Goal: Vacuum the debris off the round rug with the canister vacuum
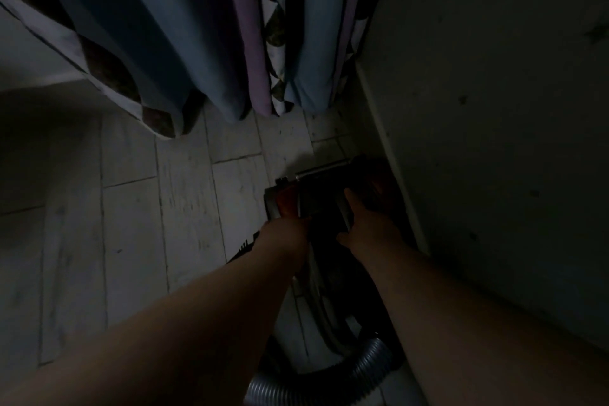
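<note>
The scene is dim. A dark and orange canister vacuum point(290, 204) stands on the floor in the corner against the right wall. My left hand point(286, 234) is on its left side, and its fingers are hidden behind the body. My right hand point(365, 227) lies on top of the canister with its fingers stretched forward and the thumb spread out. A grey ribbed hose point(362, 366) curves along the floor below my arms. No rug is in view.
Long curtains point(204, 43) in blue, mauve and a triangle pattern hang down to the pale plank floor point(131, 224) at the top. A dark wall point(494, 142) with a baseboard closes the right side. Bare floor stretches to the left.
</note>
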A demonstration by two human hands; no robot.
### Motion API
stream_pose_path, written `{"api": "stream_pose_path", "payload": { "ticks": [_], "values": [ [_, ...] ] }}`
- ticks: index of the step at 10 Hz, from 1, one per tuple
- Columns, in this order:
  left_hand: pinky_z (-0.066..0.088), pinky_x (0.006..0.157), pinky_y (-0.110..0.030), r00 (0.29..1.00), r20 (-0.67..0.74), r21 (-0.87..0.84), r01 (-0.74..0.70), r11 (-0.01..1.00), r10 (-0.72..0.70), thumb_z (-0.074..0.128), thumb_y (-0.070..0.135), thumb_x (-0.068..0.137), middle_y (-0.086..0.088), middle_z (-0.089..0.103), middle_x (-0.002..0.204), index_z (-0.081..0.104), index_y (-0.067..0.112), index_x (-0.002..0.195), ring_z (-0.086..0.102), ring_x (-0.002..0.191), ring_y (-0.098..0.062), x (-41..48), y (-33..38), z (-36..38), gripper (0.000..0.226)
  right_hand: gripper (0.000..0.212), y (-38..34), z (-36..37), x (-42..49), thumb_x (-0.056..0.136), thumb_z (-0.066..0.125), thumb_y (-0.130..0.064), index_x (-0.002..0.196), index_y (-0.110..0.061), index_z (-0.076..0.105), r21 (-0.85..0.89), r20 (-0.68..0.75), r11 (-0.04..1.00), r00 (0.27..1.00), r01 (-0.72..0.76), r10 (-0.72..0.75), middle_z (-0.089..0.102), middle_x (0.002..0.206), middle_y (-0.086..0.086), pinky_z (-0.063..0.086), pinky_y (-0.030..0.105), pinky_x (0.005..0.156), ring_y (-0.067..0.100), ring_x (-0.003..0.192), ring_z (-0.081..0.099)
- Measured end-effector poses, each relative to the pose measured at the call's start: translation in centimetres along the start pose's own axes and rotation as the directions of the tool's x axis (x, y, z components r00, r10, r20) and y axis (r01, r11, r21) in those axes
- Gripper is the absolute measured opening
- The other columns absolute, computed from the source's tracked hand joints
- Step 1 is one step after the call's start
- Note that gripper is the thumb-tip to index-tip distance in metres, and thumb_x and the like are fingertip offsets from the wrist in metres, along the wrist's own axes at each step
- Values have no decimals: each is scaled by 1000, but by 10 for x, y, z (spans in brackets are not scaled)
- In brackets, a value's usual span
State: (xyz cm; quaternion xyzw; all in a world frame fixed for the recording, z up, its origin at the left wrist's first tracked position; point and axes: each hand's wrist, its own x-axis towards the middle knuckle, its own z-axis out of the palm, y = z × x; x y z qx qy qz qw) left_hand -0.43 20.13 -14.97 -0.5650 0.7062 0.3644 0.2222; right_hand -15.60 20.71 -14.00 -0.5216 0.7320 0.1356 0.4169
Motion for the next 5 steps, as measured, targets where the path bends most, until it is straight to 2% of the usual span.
{"api": "stream_pose_path", "payload": {
  "ticks": [1,2,3,4,5],
  "values": [
    [36,106,-38,999,-39,-21,25,999,-25,41,14,97,-12,48,139,38,18,144,47,126,-30,-6,9,-3,47,88,-4,-3,-3,94,60,-34,156,-32,-2,-23,4,1000,1000,9,-9,24,159,13,32,41,114,35,142,30],
    [34,109,-39,999,-13,26,-34,999,34,46,20,96,-7,50,138,37,22,143,48,125,-26,-13,15,-11,48,85,-7,-12,-17,94,58,-34,157,-28,0,-82,-47,996,999,19,-23,12,163,9,26,45,117,33,147,18],
    [35,95,-8,994,-22,-6,-108,994,108,41,18,99,-5,45,144,39,17,142,44,130,-23,-27,16,-28,43,84,-8,-28,-36,92,57,-34,157,-24,5,-148,-149,988,987,41,-63,4,165,5,20,45,120,29,150,7],
    [30,90,-6,994,-91,-37,-71,997,67,37,18,101,-4,40,147,41,15,142,40,133,-21,-45,25,-58,41,80,-13,-57,-67,95,54,-31,157,-24,4,-142,-204,990,978,24,-53,5,165,4,20,43,119,27,150,11],
    [26,114,-32,978,-156,29,-135,990,137,36,22,102,-8,34,151,26,14,149,35,137,-25,-73,39,-102,49,76,-25,-92,-107,99,50,-27,157,-22,2,-149,-245,989,968,21,-58,4,165,5,20,41,119,28,150,10]
  ]
}}
